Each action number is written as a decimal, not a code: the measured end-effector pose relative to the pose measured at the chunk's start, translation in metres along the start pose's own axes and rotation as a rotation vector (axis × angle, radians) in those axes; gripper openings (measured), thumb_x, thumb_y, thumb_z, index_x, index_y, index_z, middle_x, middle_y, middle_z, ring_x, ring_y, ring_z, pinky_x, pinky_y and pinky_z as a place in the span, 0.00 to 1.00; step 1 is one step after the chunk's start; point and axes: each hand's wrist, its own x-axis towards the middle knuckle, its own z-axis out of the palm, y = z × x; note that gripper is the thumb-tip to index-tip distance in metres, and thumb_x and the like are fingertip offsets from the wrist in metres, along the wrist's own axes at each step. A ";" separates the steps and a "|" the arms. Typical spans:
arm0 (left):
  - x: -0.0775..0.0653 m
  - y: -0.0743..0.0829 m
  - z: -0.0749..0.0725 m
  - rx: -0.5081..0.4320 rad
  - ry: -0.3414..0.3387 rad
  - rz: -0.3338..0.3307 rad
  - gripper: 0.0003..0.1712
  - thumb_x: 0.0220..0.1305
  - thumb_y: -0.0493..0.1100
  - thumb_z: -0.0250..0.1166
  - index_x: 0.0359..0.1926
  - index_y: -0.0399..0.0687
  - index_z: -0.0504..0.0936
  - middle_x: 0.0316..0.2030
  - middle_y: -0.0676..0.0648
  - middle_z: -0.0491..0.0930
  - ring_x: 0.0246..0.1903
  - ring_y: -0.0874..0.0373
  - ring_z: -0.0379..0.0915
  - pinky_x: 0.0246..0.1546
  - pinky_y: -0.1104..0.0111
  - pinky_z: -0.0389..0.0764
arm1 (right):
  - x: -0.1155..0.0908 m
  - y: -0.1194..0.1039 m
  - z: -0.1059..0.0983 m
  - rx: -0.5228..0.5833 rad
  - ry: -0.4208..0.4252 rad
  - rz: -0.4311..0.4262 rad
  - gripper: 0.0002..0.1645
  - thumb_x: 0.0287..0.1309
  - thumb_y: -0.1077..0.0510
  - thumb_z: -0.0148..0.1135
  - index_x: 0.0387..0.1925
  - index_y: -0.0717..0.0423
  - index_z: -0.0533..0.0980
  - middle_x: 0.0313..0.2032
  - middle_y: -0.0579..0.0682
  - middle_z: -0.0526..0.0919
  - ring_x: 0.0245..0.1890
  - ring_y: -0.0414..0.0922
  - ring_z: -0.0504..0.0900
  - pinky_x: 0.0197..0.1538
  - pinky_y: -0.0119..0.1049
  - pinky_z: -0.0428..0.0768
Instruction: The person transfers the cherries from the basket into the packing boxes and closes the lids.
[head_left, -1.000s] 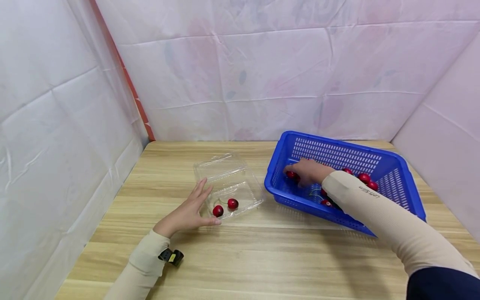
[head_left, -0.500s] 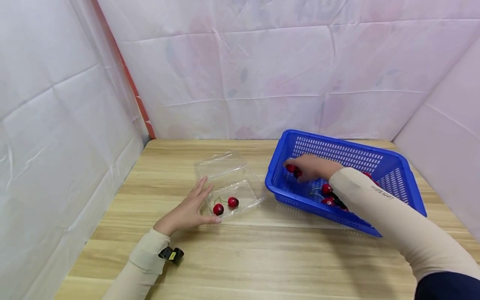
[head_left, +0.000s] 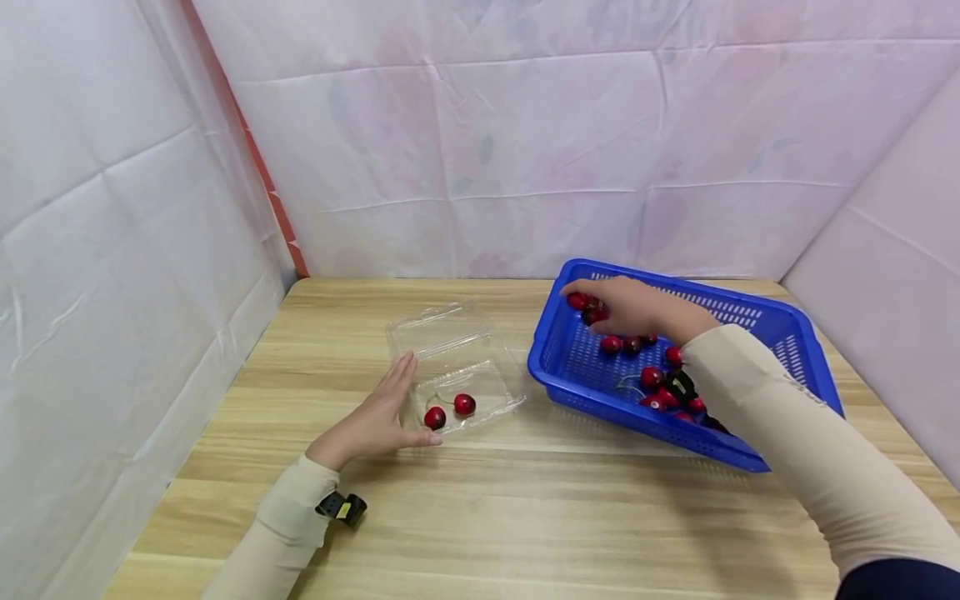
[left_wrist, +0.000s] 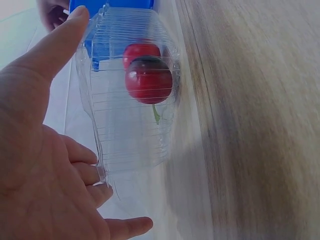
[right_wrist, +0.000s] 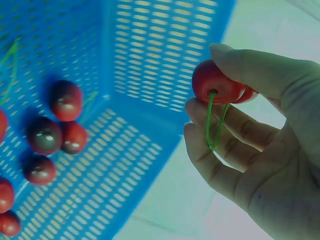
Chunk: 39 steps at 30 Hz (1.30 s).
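the right hand (head_left: 633,307) has its fingers pinched round a pair of red cherries (right_wrist: 215,82) whose green stems meet at the tip; in the head view the pair is at the left end of the blue basket (head_left: 637,423). more cherries (head_left: 651,377) lie on the basket's slotted floor. the left hand (head_left: 371,425) spreads relaxed fingers along the side of a clear plastic container (head_left: 487,382) on the wooden desk (head_left: 510,525), its lid folded back, with two cherries (head_left: 464,405) inside. small dark lettering (head_left: 806,390) runs along the right sleeve (head_left: 772,425) (too blurred to read). the black wrist device (head_left: 341,507) on the left bears a yellow label, too small to make out. faint letter-like strokes (head_left: 645,10) show high on the back sheet (head_left: 540,142), illegible.
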 end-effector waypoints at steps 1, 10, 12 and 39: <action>0.000 0.000 0.000 -0.002 -0.002 -0.002 0.74 0.45 0.70 0.70 0.75 0.39 0.35 0.75 0.44 0.28 0.74 0.43 0.27 0.71 0.47 0.44 | -0.001 -0.002 -0.002 0.000 0.015 -0.007 0.38 0.54 0.63 0.68 0.66 0.52 0.66 0.59 0.62 0.73 0.54 0.59 0.76 0.56 0.59 0.75; 0.002 0.001 0.000 0.000 -0.006 -0.012 0.74 0.44 0.70 0.71 0.74 0.37 0.38 0.75 0.42 0.32 0.74 0.45 0.27 0.71 0.47 0.47 | -0.005 -0.017 -0.012 -0.009 0.070 -0.034 0.39 0.54 0.61 0.70 0.67 0.49 0.65 0.56 0.58 0.76 0.50 0.54 0.79 0.52 0.54 0.79; 0.002 0.001 -0.001 0.013 -0.003 -0.014 0.74 0.43 0.70 0.71 0.74 0.36 0.39 0.75 0.42 0.33 0.74 0.45 0.28 0.71 0.46 0.45 | -0.006 -0.022 -0.013 -0.015 0.077 -0.049 0.39 0.53 0.62 0.70 0.67 0.50 0.65 0.56 0.58 0.76 0.52 0.55 0.78 0.54 0.55 0.78; 0.004 0.001 0.001 0.076 0.017 -0.007 0.73 0.42 0.73 0.69 0.74 0.35 0.44 0.75 0.42 0.37 0.74 0.45 0.31 0.68 0.37 0.36 | -0.002 -0.089 -0.008 -0.068 0.089 -0.211 0.39 0.52 0.61 0.71 0.66 0.48 0.68 0.48 0.52 0.80 0.44 0.49 0.79 0.47 0.45 0.81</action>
